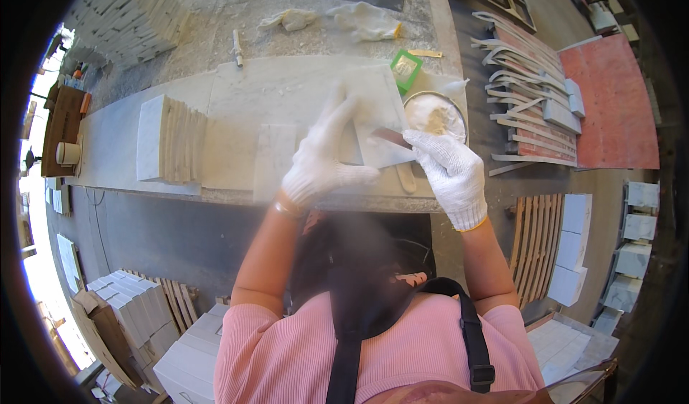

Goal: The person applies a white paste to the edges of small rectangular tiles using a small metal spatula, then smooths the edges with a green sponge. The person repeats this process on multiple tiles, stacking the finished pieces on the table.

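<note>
My right hand (452,170), in a white knit glove, is closed round a small putty knife (392,137) with a dark flat blade pointing left. The blade lies over a white stone tile (391,152) tilted above the worktable. My left hand (319,152), also gloved, holds that tile at its left edge between thumb and fingers; its fingertips are smeared by motion. Just beyond the right hand stands a round tub (436,114) of white and tan powder or paste. A flat stick (407,178) lies under the tile's right end.
A row of upright tiles (169,140) stands left on the worktable (237,102). Farther back are a green-framed box (406,71), loose gloves (366,22) and a marker (237,48). Rightward, grey strips (527,81) lie over a red board (610,102). Tile stacks (133,307) sit lower left.
</note>
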Demonstrator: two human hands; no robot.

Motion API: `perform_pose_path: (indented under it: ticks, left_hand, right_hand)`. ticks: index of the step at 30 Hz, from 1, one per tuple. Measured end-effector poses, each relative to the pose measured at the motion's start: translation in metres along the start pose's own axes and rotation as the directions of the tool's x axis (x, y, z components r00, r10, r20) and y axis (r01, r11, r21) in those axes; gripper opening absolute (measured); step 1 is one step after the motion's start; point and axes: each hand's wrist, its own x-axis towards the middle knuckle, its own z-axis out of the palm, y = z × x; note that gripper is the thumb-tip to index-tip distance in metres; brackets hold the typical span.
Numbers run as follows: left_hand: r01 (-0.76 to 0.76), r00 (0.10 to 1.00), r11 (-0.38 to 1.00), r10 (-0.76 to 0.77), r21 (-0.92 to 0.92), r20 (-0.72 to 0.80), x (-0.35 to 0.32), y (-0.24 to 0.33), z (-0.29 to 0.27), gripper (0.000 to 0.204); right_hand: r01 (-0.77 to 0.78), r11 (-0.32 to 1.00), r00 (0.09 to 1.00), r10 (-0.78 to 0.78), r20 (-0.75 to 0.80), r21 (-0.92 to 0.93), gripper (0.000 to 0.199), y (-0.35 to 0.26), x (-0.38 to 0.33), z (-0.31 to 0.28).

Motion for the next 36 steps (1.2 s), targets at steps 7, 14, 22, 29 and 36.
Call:
perform_pose_path:
  ticks: [7,14,22,29,36]
  left_hand:
    - [-0.010,1.000,1.000,0.010,0.003,-0.009,0.000,-0.002,0.001,0.131]
    - [0.007,1.000,1.000,-0.007,0.008,0.005,0.001,-0.001,0.000,0.129]
    - [-0.060,0.997,0.998,0.062,0.028,-0.039,0.001,0.000,0.001,0.119]
    - [-0.034,0.999,0.999,0.034,0.021,-0.031,0.001,0.003,-0.001,0.120]
    - [0.024,1.000,1.000,-0.024,-0.006,0.013,0.001,0.004,-0.003,0.127]
  right_hand:
    - [0.081,0.978,0.994,-0.064,0.091,-0.192,0.036,-0.006,0.004,-0.011]
    - [0.293,0.908,0.950,-0.241,0.197,-0.300,0.042,-0.011,0.007,-0.019]
    - [0.248,0.864,0.962,-0.163,0.221,-0.438,0.045,-0.014,-0.005,-0.005]
    - [0.191,0.851,0.977,-0.115,0.181,-0.489,0.046,-0.017,-0.006,-0.001]
    - [0.161,0.918,0.985,-0.125,0.119,-0.363,0.044,-0.016,-0.001,-0.005]
